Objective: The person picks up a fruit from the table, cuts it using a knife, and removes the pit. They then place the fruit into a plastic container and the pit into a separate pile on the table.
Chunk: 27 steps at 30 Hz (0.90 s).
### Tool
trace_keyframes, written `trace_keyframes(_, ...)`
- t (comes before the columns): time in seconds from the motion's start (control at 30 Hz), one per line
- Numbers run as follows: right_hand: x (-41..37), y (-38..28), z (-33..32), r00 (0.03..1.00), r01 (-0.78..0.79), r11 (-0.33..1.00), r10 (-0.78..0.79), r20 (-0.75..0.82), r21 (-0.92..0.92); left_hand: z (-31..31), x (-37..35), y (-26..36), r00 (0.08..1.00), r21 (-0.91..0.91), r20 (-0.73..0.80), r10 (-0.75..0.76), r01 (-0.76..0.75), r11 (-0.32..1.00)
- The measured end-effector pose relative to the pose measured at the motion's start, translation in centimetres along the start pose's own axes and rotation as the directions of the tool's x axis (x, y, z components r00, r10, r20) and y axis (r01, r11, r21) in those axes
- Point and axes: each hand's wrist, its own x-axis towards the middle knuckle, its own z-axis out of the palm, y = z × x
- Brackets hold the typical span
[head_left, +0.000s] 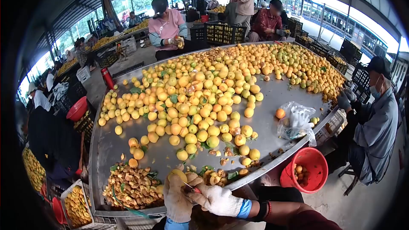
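Note:
My left hand [177, 198], in a whitish work glove with a blue cuff, is closed around a yellow apricot [177, 173] at the near edge of the metal table. My right hand [217, 199], gloved the same way, grips a small knife [187, 185] with a red handle; its thin blade lies right at the fruit. To the left of my hands is a heap of brownish-orange pits and scraps [131, 183]. Whole apricots [200, 98] spread over the table ahead, with a few green leaves among them.
The sheet-metal table [272, 91] has a raised rim. On its right lie a plastic bag with white gloves [297, 121]. A red bucket [305, 168] holding some fruit stands right of me. Co-workers sit around the table, one in grey-blue [377, 132] at right. A crate [77, 204] of halves stands left.

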Motion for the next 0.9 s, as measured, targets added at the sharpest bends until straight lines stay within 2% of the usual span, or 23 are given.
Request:
trace_keyframes(0.03,0.4,-0.4,0.0,0.995,-0.084,0.995,0.080,0.065,0.057,-0.2,0.1,0.0,1.000,0.058,0.015,0.010,-0.010,0.998)
trace_keyframes(0.1,-0.3,-1.3,-1.3,0.983,-0.155,0.961,0.127,0.130,0.229,-1.0,0.5,0.7,0.999,0.124,0.016,0.030,-0.031,0.992)
trace_keyframes(0.13,-0.2,-1.7,-2.1,0.946,-0.287,0.929,0.236,0.222,0.232,-1.4,0.9,1.0,0.999,0.275,0.030,0.023,-0.030,0.961)
trace_keyframes(0.17,-0.2,-2.1,-2.3,0.945,-0.286,0.931,0.234,0.230,0.227,-1.7,1.2,1.1,0.999,0.417,0.042,0.012,-0.029,0.908)
trace_keyframes(0.23,-0.3,-2.5,-2.2,0.920,-0.347,0.918,0.295,0.257,0.190,-1.7,1.1,1.1,0.996,0.466,0.076,0.052,-0.082,0.881)
trace_keyframes(0.27,-0.3,-2.1,-1.6,0.949,-0.275,0.948,0.241,0.203,0.159,-1.0,0.8,0.9,0.998,0.330,0.049,0.037,-0.051,0.943)
trace_keyframes(0.3,0.0,-1.5,-1.2,0.946,-0.280,0.946,0.244,0.212,0.161,-0.6,0.7,0.8,1.000,0.183,0.022,0.019,-0.023,0.983)
trace_keyframes(0.33,0.6,-0.4,-0.7,0.985,-0.147,0.989,0.147,0.091,-0.009,-0.9,1.1,0.3,1.000,0.186,0.005,0.018,-0.019,0.982)
trace_keyframes(0.37,1.0,0.6,0.1,1.000,-0.024,0.983,0.025,0.005,-0.184,-1.9,1.9,-0.6,0.997,0.016,0.039,-0.068,0.067,0.998)
trace_keyframes(0.4,1.5,1.6,0.6,0.998,0.055,0.983,-0.058,-0.013,-0.178,-3.5,1.8,-1.2,0.987,-0.148,0.061,-0.148,0.156,0.977)
trace_keyframes(0.43,1.7,0.8,0.2,0.999,0.040,0.990,-0.040,-0.001,-0.136,-3.4,2.0,-1.4,0.988,-0.201,0.054,-0.147,0.155,0.967)
trace_keyframes(0.47,2.1,-0.4,-0.1,0.999,-0.019,0.994,0.022,0.029,-0.105,-2.4,1.9,-0.8,0.995,-0.185,0.026,-0.098,0.101,0.978)
trace_keyframes(0.5,1.6,-2.0,-1.4,0.983,-0.156,0.987,0.159,0.095,-0.034,-1.6,1.8,-0.1,0.996,-0.058,0.021,-0.083,0.084,0.995)
trace_keyframes(0.53,1.3,-3.5,-2.3,0.980,-0.180,0.983,0.177,0.095,0.022,-2.5,2.0,0.1,0.985,-0.042,0.123,-0.124,0.130,0.991)
trace_keyframes(0.57,1.2,-3.3,-2.7,0.970,-0.206,0.978,0.200,0.139,0.030,-3.2,2.2,0.1,0.979,0.033,0.171,-0.111,0.107,0.994)
trace_keyframes(0.6,1.2,-2.6,-2.7,0.934,-0.323,0.943,0.304,0.190,0.076,-2.8,2.1,0.5,0.988,0.129,0.124,-0.093,0.077,0.989)
trace_keyframes(0.63,1.2,-3.1,-3.1,0.912,-0.374,0.920,0.341,0.230,0.118,-2.4,2.1,0.7,0.994,0.226,0.089,-0.071,0.049,0.973)
trace_keyframes(0.67,1.0,-2.6,-2.7,0.920,-0.362,0.919,0.325,0.218,0.158,-2.4,2.2,0.6,0.995,0.234,0.068,-0.079,0.061,0.970)
trace_keyframes(0.73,0.4,-1.9,-1.9,0.931,-0.345,0.916,0.308,0.194,0.203,-2.8,2.0,0.1,0.982,0.146,0.161,-0.097,0.074,0.987)
trace_keyframes(0.77,0.5,-1.6,-1.5,0.924,-0.374,0.906,0.343,0.170,0.201,-2.9,1.7,-0.5,0.983,0.149,0.147,-0.109,0.087,0.985)
trace_keyframes(0.83,1.1,1.7,0.1,0.992,-0.124,0.992,0.123,-0.022,-0.029,-3.1,1.6,-2.3,0.968,-0.287,0.129,-0.215,0.244,0.926)
trace_keyframes(0.87,1.6,2.2,0.7,0.994,-0.028,0.998,0.022,-0.106,-0.051,-3.2,2.0,-2.8,0.972,-0.334,0.126,-0.196,0.228,0.915)
trace_keyframes(0.9,1.5,2.2,0.6,0.994,-0.033,0.998,0.028,-0.105,-0.045,-3.2,2.1,-2.7,0.972,-0.332,0.122,-0.202,0.232,0.914)
